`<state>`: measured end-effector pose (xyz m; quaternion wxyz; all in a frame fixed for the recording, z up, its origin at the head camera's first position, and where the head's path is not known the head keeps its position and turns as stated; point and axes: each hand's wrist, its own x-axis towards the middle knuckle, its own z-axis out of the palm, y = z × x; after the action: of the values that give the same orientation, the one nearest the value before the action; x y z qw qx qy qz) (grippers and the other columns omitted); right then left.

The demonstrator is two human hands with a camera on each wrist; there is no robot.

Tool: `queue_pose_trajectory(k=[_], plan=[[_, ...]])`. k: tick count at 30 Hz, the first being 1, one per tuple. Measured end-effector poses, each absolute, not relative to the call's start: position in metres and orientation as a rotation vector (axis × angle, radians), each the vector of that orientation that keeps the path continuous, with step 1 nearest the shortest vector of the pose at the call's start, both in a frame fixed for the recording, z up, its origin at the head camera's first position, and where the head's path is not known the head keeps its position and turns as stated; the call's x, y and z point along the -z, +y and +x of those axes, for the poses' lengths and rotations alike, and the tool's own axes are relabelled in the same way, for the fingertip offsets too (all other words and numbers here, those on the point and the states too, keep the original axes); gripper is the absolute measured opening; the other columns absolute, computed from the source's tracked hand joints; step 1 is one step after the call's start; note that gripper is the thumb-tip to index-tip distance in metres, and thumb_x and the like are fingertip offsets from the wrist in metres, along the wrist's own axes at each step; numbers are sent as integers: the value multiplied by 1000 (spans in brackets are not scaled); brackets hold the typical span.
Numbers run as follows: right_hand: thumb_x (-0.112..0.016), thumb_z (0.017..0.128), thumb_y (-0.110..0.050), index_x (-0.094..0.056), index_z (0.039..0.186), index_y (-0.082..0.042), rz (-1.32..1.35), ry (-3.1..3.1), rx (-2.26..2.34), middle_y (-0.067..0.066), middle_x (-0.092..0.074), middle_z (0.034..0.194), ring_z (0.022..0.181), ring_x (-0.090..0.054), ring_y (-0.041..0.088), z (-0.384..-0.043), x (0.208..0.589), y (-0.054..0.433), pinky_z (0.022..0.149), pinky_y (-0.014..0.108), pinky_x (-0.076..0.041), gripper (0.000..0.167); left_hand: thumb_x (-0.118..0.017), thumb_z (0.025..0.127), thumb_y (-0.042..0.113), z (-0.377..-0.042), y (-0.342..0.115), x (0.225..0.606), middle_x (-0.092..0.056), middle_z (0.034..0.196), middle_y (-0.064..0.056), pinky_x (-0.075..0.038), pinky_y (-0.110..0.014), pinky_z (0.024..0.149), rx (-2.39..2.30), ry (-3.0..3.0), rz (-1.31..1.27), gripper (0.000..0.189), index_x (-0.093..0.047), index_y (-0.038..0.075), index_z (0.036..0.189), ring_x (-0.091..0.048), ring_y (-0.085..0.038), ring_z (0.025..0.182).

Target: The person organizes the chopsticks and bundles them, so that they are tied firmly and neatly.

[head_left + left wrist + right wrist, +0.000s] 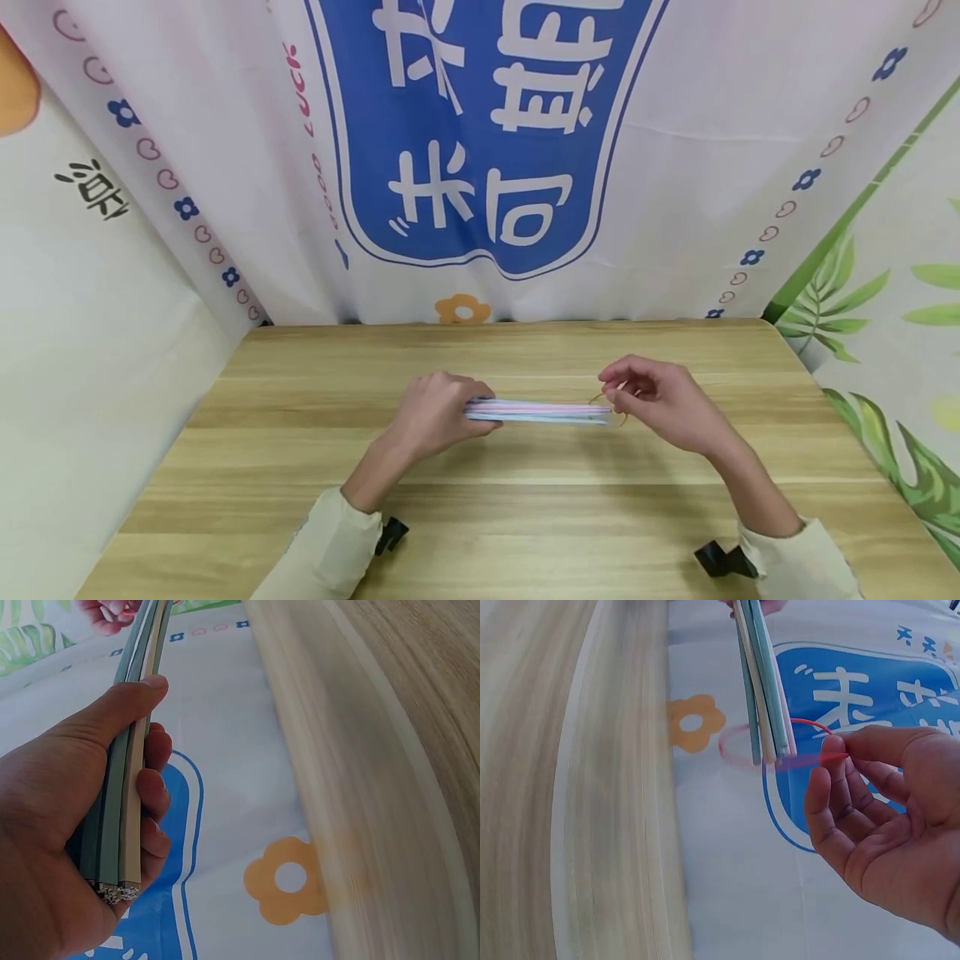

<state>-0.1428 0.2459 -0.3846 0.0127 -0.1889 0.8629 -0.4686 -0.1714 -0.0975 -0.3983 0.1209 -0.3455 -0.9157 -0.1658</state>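
My left hand (441, 412) grips one end of a bundle of thin pastel sticks (540, 409), pencil-like in shape, with the thumb along one side. Blue-green, cream and pink sticks show, and the left wrist view shows their speckled ends (120, 891) by the palm. At the bundle's other end, my right hand (660, 402) pinches a thin rubber band (810, 722) between thumb and forefinger. The band looks red in the right wrist view, partly blurred, and its loop spreads around the sticks' free ends (778, 754). Both hands are held above the wooden table.
Under the hands lies a wood-grain table (525, 517). A white cloth with a blue printed shield (480, 125) hangs behind its far edge. Leaf-patterned wall (840, 292) stands to the right, a pale wall (97, 317) to the left. Black straps (723, 560) show at the wrists.
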Motion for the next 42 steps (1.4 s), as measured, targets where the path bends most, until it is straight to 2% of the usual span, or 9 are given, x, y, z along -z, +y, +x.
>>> queue_pose_trajectory(k=[7,19,28,31,37,42], plan=[[-72,101,-4,-73,117,-3,-620,2587,1539,12,-77,100,80,-73,22,-136,386,238,71,30,-62,16,-96,80,33,-172,-104,395,-82,88,4,-46,-19,54,505,-2657,-911,28,-85,16,99,-64,-4,63],[-70,101,0,-66,126,5,-594,2469,1667,18,-75,110,90,-75,13,-128,393,224,80,29,-64,25,-95,80,35,-174,-109,384,-81,85,3,-46,-21,54,593,-2663,-753,28,-86,15,98,-57,-4,60],[-70,104,-9,-61,131,0,-582,2471,1661,12,-78,106,92,-78,25,-129,397,221,82,30,-63,30,-95,80,35,-173,-110,380,-82,87,3,-50,-24,57,678,-2675,-684,28,-86,17,99,-61,-4,63],[-67,106,-10,-61,131,0,-592,2464,1655,12,-78,105,93,-78,22,-130,398,221,80,29,-62,28,-95,80,35,-172,-111,380,-82,87,3,-49,-23,56,710,-2671,-673,28,-86,16,99,-60,-3,63],[-50,115,-15,-60,133,1,-598,2407,1673,21,-75,111,96,-75,14,-133,401,220,81,31,-61,26,-95,81,35,-171,-112,379,-83,89,1,-48,-22,57,779,-2656,-663,30,-86,15,101,-62,-3,63],[-49,115,-16,-60,133,1,-571,2403,1686,22,-76,108,94,-76,13,-135,405,217,80,32,-62,27,-95,80,37,-169,-112,377,-83,88,2,-48,-22,58,820,-2651,-644,32,-86,15,101,-62,-4,63]])
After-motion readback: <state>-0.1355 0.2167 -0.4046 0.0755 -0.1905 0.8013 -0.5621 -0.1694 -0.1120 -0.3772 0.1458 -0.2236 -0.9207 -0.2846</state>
